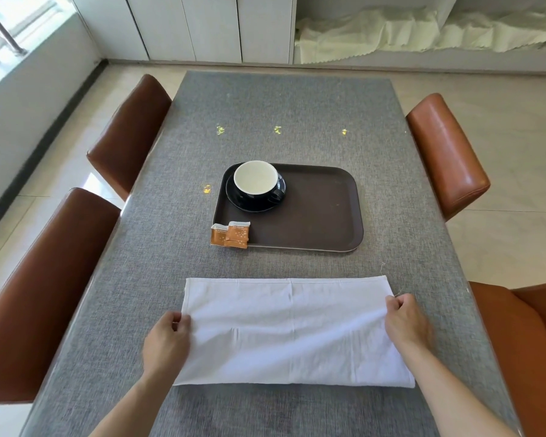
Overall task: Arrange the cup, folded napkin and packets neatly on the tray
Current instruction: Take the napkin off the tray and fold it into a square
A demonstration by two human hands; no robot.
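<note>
The white napkin, spread on the grey worktop before the brown tray, is pinched at its side edges by the left hand and right hand, while unreadable print is carried by the orange packets at the tray's near-left corner, behind which the cup stands.

2 bare forearms are seen, left hand and right hand; no sleeves, rings or watches are worn.
</note>
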